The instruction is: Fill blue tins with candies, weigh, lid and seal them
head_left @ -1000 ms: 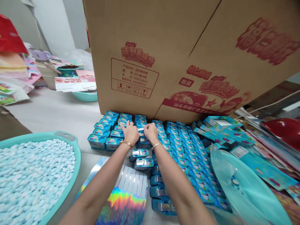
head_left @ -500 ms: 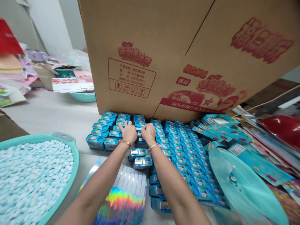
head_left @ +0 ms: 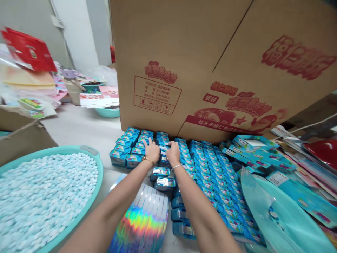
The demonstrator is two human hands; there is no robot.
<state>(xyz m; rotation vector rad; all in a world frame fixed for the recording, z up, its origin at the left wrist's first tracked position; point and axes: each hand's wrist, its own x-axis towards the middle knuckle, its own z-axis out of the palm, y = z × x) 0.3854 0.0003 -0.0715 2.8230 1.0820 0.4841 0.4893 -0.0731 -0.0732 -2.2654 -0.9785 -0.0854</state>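
Observation:
My left hand point(head_left: 152, 151) rests over the rows of small blue boxes, its fingers a little apart and touching the tops of the left-hand columns. Just to its right, my right hand point(head_left: 173, 154) is closed with bent fingers at a blue box point(head_left: 163, 153) that has a shiny strip on top; whatever is in its pinch is hidden. Two more boxes with shiny tops, one of them this blue box point(head_left: 164, 182), stand apart nearer to me. Below my forearms lies a rainbow-shining sticker sheet point(head_left: 143, 221) with pale strips.
A large cardboard carton point(head_left: 195, 42) stands behind the boxes. At left is a turquoise basin point(head_left: 99, 175) full of pale blue candies. To the right are another turquoise basin point(head_left: 297, 211) with clear plastic on it and flat blue packaging point(head_left: 302, 196).
The camera view has turned slightly left, so everything sits further right. Both hands stay among the same boxes; the right fingers have shifted slightly on the strip-topped box.

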